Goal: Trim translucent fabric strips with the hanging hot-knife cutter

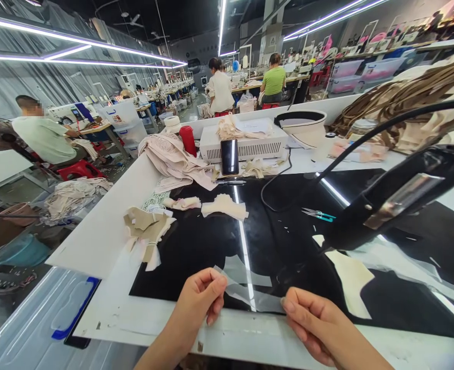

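My left hand [199, 303] pinches the left end of a thin translucent strip [250, 295] at the near edge of the black glossy mat [281, 241]. At the strip's right end my right hand [315, 321] grips it with thumb and fingers. The strip lies stretched between both hands just above the mat. A cream fabric piece [350, 280] rests on the mat to the right of my hands.
A black lamp head [396, 198] on a bent arm hangs over the mat at right. Teal snips [319, 215], cream fabric piles [148, 231], a phone [230, 156] against a white box [246, 144], a red bottle [188, 140]. Seated people work at far tables.
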`<state>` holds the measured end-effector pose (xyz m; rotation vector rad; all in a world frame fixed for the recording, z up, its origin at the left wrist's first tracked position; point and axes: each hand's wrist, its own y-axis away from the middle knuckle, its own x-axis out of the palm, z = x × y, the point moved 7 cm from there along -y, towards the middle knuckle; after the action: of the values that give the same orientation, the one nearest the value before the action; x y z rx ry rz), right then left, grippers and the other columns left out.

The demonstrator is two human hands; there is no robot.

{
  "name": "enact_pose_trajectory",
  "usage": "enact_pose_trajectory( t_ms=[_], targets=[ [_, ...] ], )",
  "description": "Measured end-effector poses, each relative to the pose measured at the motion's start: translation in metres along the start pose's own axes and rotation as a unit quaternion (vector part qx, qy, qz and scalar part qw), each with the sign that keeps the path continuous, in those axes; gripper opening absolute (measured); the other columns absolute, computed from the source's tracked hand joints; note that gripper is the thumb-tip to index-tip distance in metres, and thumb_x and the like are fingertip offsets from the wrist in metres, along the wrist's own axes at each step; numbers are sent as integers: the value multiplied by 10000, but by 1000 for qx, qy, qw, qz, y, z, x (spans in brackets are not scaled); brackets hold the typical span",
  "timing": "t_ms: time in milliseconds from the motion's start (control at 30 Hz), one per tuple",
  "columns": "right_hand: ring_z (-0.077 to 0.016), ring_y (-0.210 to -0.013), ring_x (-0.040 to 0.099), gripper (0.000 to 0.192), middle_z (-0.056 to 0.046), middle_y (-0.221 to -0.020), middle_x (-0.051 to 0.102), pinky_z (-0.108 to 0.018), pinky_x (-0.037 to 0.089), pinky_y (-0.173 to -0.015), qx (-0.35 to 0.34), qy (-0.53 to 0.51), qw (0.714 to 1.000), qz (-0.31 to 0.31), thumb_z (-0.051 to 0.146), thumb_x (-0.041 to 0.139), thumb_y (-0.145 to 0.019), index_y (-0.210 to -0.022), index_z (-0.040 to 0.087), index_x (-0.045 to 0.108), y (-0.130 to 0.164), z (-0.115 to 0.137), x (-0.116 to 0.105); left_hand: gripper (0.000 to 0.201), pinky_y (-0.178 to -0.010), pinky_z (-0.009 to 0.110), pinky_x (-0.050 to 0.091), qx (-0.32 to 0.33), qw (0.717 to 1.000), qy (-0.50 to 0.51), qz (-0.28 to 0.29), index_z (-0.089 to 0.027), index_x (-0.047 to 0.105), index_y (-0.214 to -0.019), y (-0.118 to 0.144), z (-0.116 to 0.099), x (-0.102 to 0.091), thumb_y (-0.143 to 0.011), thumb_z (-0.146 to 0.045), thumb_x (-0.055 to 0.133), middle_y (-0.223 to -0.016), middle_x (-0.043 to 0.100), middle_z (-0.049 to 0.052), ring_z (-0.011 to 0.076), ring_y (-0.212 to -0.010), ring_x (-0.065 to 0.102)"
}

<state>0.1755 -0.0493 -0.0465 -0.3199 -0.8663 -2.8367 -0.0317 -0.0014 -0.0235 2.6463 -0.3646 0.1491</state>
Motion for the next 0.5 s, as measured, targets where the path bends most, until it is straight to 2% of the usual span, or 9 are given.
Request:
enact_pose_trajectory(
  t_ms=[167, 333, 500],
  targets=[
    [8, -388, 193, 667, 118, -468, 359, -154, 116, -400, 17, -41, 998, 43, 713, 831, -734, -627, 204, 413, 2, -2, 8, 662, -418, 176, 186, -24, 999, 22, -10, -200, 479, -674, 2, -1, -1, -683, -763, 826, -495, 416, -84, 41, -454, 244],
    [23, -365, 179, 714, 125, -455, 370, -152, 115, -387, 24, -86, 992, 85, 766, 826, -702, -638, 205, 390, 2, -7, 18, 637, -415, 165, 183, -32, 998, 52, -21, -194, 489, -675, 2, 0, -2, -677, -713, 859, -522, 409, -82, 45, -478, 255],
    [15, -388, 247, 683, 101, -527, 442, -147, 148, -384, 8, -45, 997, 64, 761, 829, -700, -671, 194, 449, 2, -6, 18, 616, -404, 161, 205, -18, 998, 57, -19, -179, 534, -694, 2, -1, -7, -681, -693, 875, -532, 431, -75, 40, -469, 269]
  ],
)
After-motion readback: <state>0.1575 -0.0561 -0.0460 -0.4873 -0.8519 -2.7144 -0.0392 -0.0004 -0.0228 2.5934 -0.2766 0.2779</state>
